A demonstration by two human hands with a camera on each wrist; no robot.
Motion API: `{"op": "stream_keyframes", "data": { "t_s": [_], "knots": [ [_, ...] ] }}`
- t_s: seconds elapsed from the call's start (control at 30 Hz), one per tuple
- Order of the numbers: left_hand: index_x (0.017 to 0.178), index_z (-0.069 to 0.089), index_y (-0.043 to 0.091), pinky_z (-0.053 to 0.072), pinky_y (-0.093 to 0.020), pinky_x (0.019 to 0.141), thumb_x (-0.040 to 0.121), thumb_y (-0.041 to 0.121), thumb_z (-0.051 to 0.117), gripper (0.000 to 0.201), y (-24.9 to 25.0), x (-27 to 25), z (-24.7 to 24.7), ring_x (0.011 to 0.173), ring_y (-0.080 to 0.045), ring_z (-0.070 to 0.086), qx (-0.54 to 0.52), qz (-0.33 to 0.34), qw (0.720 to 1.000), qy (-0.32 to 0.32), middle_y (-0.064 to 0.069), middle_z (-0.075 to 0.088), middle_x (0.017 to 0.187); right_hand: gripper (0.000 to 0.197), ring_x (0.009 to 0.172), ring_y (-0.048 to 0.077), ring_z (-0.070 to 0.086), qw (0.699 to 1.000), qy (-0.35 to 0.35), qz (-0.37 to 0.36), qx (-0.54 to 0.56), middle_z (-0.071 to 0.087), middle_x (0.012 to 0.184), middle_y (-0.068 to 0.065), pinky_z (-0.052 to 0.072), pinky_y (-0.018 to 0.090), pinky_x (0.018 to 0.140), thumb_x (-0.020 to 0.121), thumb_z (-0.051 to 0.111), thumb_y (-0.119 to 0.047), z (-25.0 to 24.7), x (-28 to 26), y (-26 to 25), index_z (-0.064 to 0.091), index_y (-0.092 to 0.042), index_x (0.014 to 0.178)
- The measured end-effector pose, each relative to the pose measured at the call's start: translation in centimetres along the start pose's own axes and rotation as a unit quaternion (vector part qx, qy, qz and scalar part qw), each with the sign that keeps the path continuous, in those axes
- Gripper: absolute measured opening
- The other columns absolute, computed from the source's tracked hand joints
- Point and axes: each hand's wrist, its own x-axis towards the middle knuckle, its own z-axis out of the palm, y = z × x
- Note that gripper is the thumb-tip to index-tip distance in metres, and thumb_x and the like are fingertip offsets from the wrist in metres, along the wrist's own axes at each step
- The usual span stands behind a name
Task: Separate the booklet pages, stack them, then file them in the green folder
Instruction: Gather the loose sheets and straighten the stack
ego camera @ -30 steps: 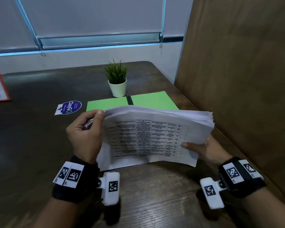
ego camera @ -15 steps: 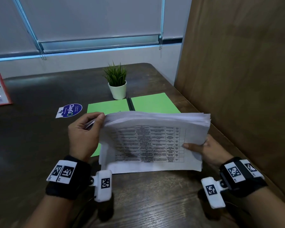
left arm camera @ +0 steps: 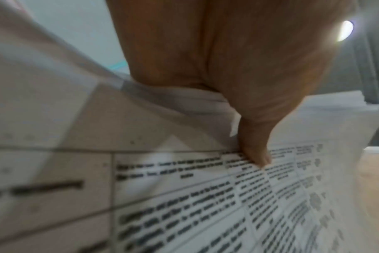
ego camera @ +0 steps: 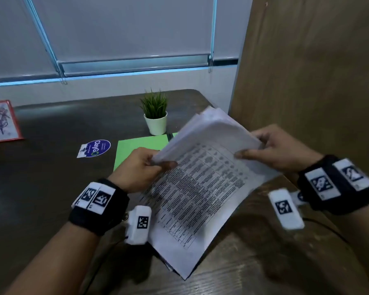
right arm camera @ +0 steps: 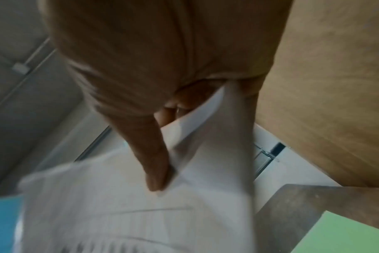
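i have the thick white booklet of printed table pages in both hands, above the dark wooden table and on the near side of the flat, open green paper folder. my left hand pinches the upper pages at the spine corner, thumb on top, and my right hand clamps the lifted sheaf at its far edge, fingers curled round it. the booklet's long axis runs diagonally, from the near corner low by the table up toward the folder. the folder lies straight beyond the hands, nearer my left. the pages look limp and fanned, the top sheets peeled up from the printed sheet below.
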Motion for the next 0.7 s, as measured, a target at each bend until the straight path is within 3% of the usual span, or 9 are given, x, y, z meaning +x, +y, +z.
{"op": "stream_keyframes", "data": {
  "t_s": [0.03, 0.1, 0.23, 0.33, 0.43, 0.5, 0.6, 0.7],
  "knots": [
    [0.075, 0.066, -0.007, 0.038, -0.029, 0.062, 0.082, 0.04, 0.081, 0.049, -0.3, -0.1, 0.0, 0.06, -0.012, 0.047, -0.049, -0.011, 0.998, 0.021, -0.003, 0.054, 0.062, 0.009, 0.07, 0.011, 0.07, 1.0, 0.025, -0.009, 0.005, 0.077, 0.081, 0.003, 0.058, 0.024, 0.064, 0.081, 0.078, -0.011, -1.0, 0.4, -0.4, 0.079, -0.014, 0.089],
    [0.071, 0.068, -0.003, 0.043, -0.023, 0.06, 0.085, 0.031, 0.08, 0.039, -0.6, -0.7, -0.2, 0.057, -0.011, 0.054, -0.137, -0.021, 0.986, 0.093, -0.001, 0.062, 0.061, 0.019, 0.071, 0.011, 0.069, 0.995, 0.07, -0.004, 0.067, 0.077, 0.084, 0.005, 0.057, 0.022, 0.069, 0.073, 0.081, -0.01, -2.0, 0.7, 0.3, 0.076, -0.007, 0.091],
    [0.094, 0.073, 0.006, 0.055, -0.025, 0.065, 0.096, 0.018, 0.065, 0.015, -0.5, -1.5, 0.6, 0.074, -0.014, 0.07, -0.283, -0.038, 0.944, 0.165, -0.001, 0.077, 0.083, 0.054, 0.089, 0.022, 0.073, 0.965, 0.052, 0.059, 0.252, 0.076, 0.103, 0.012, 0.06, 0.034, 0.083, 0.056, 0.094, -0.034, 2.9, -0.1, 3.2, 0.076, -0.01, 0.101],
    [0.107, 0.071, 0.014, 0.06, -0.024, 0.078, 0.095, 0.021, 0.059, 0.018, 0.1, -1.5, 1.5, 0.095, -0.013, 0.075, -0.386, -0.033, 0.908, 0.158, -0.001, 0.079, 0.103, 0.046, 0.108, 0.033, 0.068, 0.958, 0.08, 0.07, 0.268, 0.074, 0.112, 0.014, 0.053, 0.051, 0.097, 0.069, 0.087, -0.027, 8.5, -0.5, 3.3, 0.073, -0.008, 0.108],
    [0.108, 0.072, 0.014, 0.059, -0.035, 0.091, 0.076, 0.036, 0.082, 0.04, -0.5, -1.9, 1.1, 0.102, -0.018, 0.073, -0.386, -0.035, 0.91, 0.148, -0.006, 0.077, 0.11, 0.037, 0.107, 0.036, 0.068, 0.936, 0.127, 0.051, 0.324, 0.073, 0.112, 0.018, 0.05, 0.059, 0.098, 0.079, 0.081, -0.025, 9.8, -0.2, 2.0, 0.071, -0.007, 0.11],
    [0.107, 0.073, 0.011, 0.057, -0.045, 0.095, 0.066, 0.032, 0.086, 0.048, -1.6, -2.6, 1.2, 0.096, -0.022, 0.074, -0.358, -0.064, 0.924, 0.119, -0.009, 0.078, 0.107, 0.03, 0.106, 0.033, 0.069, 0.929, 0.143, 0.028, 0.341, 0.073, 0.112, 0.015, 0.053, 0.054, 0.096, 0.084, 0.07, -0.02, 9.4, 0.0, 1.0, 0.069, -0.008, 0.112],
    [0.117, 0.069, 0.007, 0.058, -0.045, 0.091, 0.081, 0.012, 0.074, 0.036, -1.5, -3.0, 2.4, 0.1, -0.025, 0.074, -0.408, -0.068, 0.903, 0.118, -0.011, 0.077, 0.109, 0.025, 0.109, 0.02, 0.069, 0.945, 0.158, -0.02, 0.286, 0.074, 0.113, 0.004, 0.055, 0.038, 0.094, 0.09, 0.066, -0.017, 9.1, 0.7, 0.1, 0.068, -0.014, 0.115],
    [0.094, 0.079, 0.02, 0.057, -0.041, 0.089, 0.09, 0.013, 0.071, 0.012, -0.8, -2.2, 2.2, 0.096, -0.02, 0.075, -0.33, -0.028, 0.924, 0.192, -0.001, 0.079, 0.099, 0.023, 0.104, 0.008, 0.07, 0.973, 0.13, -0.038, 0.188, 0.075, 0.108, -0.003, 0.056, 0.025, 0.089, 0.092, 0.067, -0.016, 8.5, 1.3, -0.3, 0.07, -0.013, 0.114]
  ]
}}
